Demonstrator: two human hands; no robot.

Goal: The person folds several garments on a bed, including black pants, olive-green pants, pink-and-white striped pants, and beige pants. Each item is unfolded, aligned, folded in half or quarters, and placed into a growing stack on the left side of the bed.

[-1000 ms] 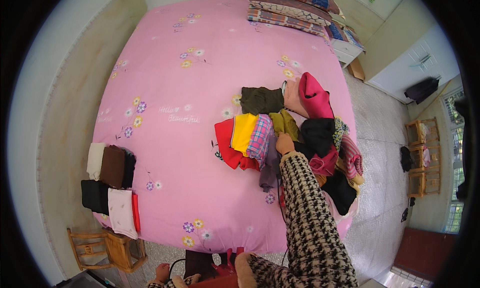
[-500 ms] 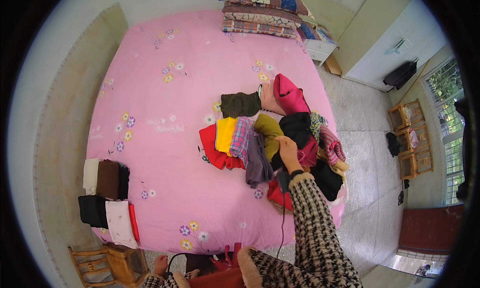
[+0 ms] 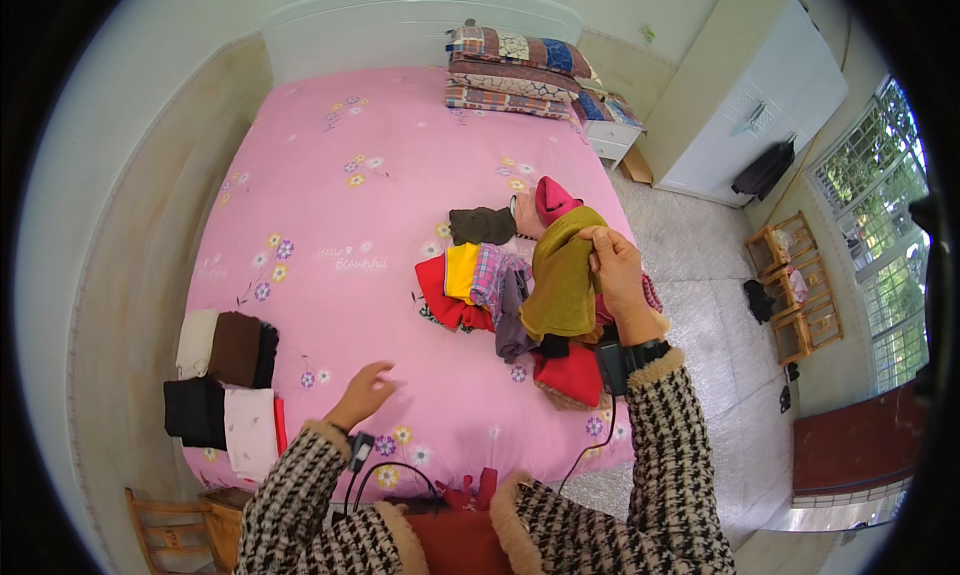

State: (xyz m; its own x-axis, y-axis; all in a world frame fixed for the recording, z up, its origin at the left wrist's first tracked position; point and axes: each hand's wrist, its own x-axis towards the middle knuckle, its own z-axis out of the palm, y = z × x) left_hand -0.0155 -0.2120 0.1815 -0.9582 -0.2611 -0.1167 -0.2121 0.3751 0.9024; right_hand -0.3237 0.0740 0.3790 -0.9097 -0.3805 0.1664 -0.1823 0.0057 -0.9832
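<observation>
My right hand (image 3: 615,263) is closed on an olive-green garment (image 3: 562,280), lifted and hanging over the clothes pile on the bed's right side. My left hand (image 3: 363,393) hovers over the pink sheet, fingers apart, holding nothing. Beside the olive garment lie a purple-grey garment (image 3: 512,320), a plaid one (image 3: 490,273), a yellow one (image 3: 460,271) and a red one (image 3: 430,283). Behind them are a dark green garment (image 3: 480,223) and a bright pink one (image 3: 553,199). Another red garment (image 3: 570,373) sits below. The olive cloth and my right arm hide part of the pile.
Folded clothes, among them a brown one (image 3: 236,349) and a black one (image 3: 195,412), lie at the pink bed's (image 3: 330,215) left edge. Stacked pillows (image 3: 515,70) lie by the headboard. A wooden chair (image 3: 165,530) stands lower left; a white wardrobe (image 3: 745,95) stands far right.
My right hand has raised the olive garment out of the pile. My left hand has come up from the lower edge to above the bed. The view has shifted, showing the headboard.
</observation>
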